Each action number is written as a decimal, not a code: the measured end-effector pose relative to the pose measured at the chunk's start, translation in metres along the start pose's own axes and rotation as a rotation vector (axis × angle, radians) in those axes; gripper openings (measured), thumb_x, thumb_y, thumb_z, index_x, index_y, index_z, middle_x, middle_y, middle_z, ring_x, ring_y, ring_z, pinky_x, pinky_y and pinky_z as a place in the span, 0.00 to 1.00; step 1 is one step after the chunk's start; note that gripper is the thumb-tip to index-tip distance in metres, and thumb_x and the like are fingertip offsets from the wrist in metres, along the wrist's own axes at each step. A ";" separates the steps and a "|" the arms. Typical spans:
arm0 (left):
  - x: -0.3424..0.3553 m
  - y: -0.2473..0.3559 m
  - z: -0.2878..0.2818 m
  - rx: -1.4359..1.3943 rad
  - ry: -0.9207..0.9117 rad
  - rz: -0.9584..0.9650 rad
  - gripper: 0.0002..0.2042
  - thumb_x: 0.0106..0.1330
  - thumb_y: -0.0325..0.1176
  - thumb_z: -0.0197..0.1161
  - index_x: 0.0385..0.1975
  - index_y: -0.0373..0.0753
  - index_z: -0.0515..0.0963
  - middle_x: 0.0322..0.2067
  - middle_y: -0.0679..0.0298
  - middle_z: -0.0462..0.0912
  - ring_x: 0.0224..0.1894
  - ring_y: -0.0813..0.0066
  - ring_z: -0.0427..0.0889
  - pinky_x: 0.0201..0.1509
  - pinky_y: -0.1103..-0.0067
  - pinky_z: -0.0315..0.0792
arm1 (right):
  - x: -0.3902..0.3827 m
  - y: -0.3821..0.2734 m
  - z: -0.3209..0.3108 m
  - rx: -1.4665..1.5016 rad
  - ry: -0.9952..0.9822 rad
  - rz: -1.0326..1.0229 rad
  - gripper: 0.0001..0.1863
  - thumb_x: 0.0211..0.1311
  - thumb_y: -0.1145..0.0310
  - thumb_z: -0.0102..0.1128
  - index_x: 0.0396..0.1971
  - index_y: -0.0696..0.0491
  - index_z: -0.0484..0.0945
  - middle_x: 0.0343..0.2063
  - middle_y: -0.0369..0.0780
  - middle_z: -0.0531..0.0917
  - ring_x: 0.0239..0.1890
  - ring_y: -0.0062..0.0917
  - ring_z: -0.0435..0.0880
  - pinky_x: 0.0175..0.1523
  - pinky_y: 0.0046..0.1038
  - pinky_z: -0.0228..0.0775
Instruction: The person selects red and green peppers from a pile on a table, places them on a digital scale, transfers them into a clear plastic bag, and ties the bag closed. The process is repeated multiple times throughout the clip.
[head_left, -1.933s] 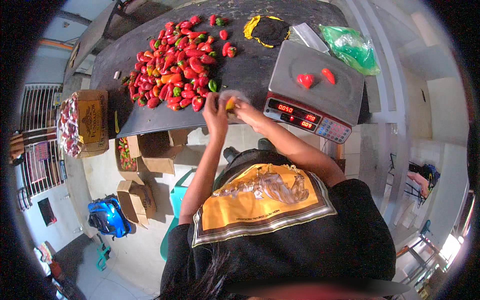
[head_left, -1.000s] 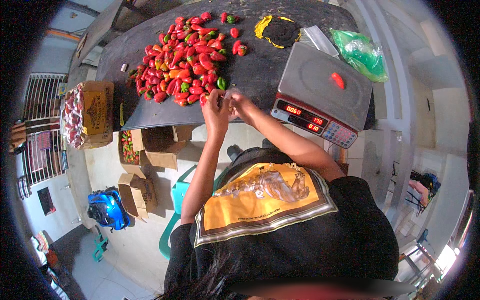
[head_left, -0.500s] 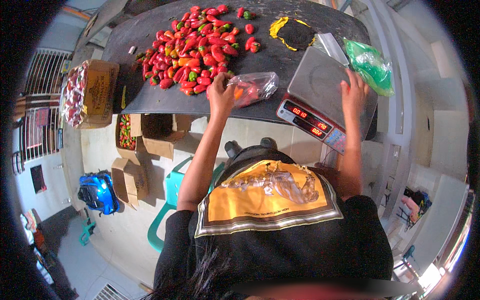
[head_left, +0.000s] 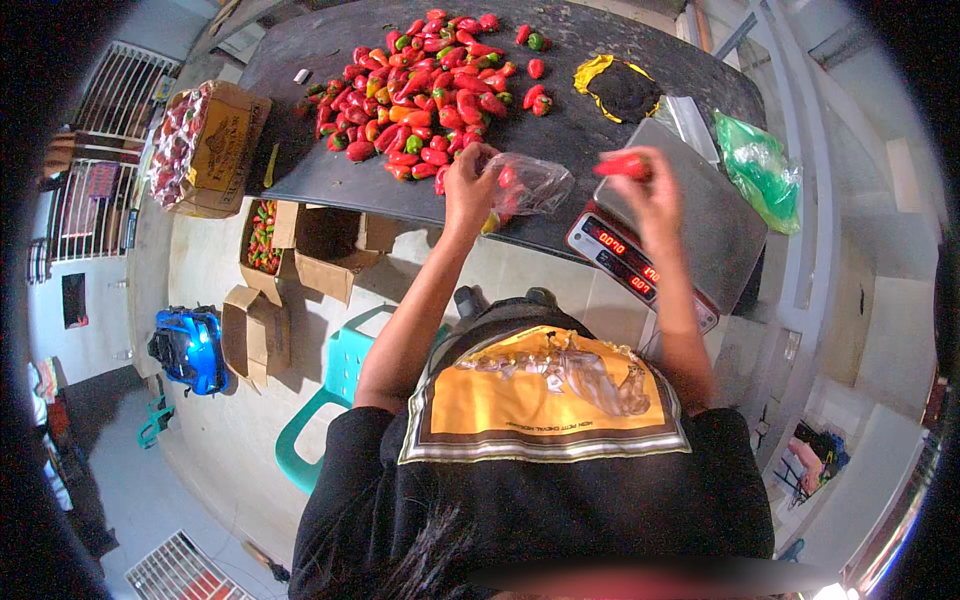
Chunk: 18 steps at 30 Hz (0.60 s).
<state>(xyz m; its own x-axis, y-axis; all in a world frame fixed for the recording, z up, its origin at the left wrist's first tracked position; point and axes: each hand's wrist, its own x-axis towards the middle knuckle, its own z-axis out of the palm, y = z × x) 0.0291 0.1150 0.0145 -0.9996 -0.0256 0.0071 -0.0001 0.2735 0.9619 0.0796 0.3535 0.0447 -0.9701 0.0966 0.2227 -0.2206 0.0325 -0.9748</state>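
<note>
My left hand (head_left: pixel 466 192) pinches the rim of a clear plastic bag (head_left: pixel 543 184) at the table's near edge, with a few peppers inside it. Between the fingers of my right hand (head_left: pixel 655 200) is a red pepper (head_left: pixel 622 166), raised over the left part of a digital scale (head_left: pixel 722 225) and just right of the bag. Red digits are lit on the scale's front panel. A big heap of mostly red peppers (head_left: pixel 420 105) lies on the dark table beyond my left hand.
A green plastic bag (head_left: pixel 757 170) lies beside the scale's far right edge. Beyond the scale is a black-and-yellow item (head_left: pixel 612 88). A cardboard box (head_left: pixel 215 150) stands left of the table (head_left: pixel 330 190); more boxes (head_left: pixel 328 262) and a green chair (head_left: pixel 345 365) are below.
My right hand has come up off the scale and moved left toward the bag, now showing a red pepper in its fingers. My left hand keeps its hold on the bag.
</note>
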 end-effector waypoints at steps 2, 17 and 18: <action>0.000 0.003 0.002 -0.036 0.005 0.006 0.05 0.59 0.26 0.58 0.31 0.32 0.74 0.24 0.62 0.77 0.28 0.79 0.74 0.32 0.80 0.69 | 0.006 0.012 0.041 0.016 -0.213 -0.060 0.14 0.56 0.72 0.61 0.40 0.55 0.70 0.36 0.40 0.78 0.38 0.25 0.81 0.44 0.28 0.75; -0.007 -0.007 -0.014 0.123 -0.022 0.159 0.06 0.59 0.26 0.58 0.34 0.32 0.73 0.26 0.59 0.77 0.32 0.80 0.74 0.38 0.79 0.70 | 0.011 0.107 0.121 -0.635 -0.907 -0.022 0.14 0.50 0.61 0.57 0.27 0.58 0.77 0.31 0.49 0.81 0.35 0.43 0.80 0.43 0.36 0.71; -0.003 -0.012 -0.022 0.067 -0.023 0.130 0.06 0.59 0.26 0.58 0.34 0.31 0.73 0.27 0.60 0.77 0.33 0.80 0.74 0.40 0.80 0.70 | 0.013 0.086 0.118 -0.670 -0.824 -0.105 0.13 0.52 0.61 0.56 0.26 0.57 0.77 0.31 0.49 0.81 0.34 0.44 0.79 0.42 0.38 0.70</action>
<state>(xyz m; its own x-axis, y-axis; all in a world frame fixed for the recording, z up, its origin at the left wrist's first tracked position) 0.0327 0.0908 0.0086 -0.9917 0.0365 0.1234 0.1285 0.3362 0.9330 0.0362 0.2401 -0.0376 -0.7742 -0.6328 -0.0150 -0.4496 0.5665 -0.6906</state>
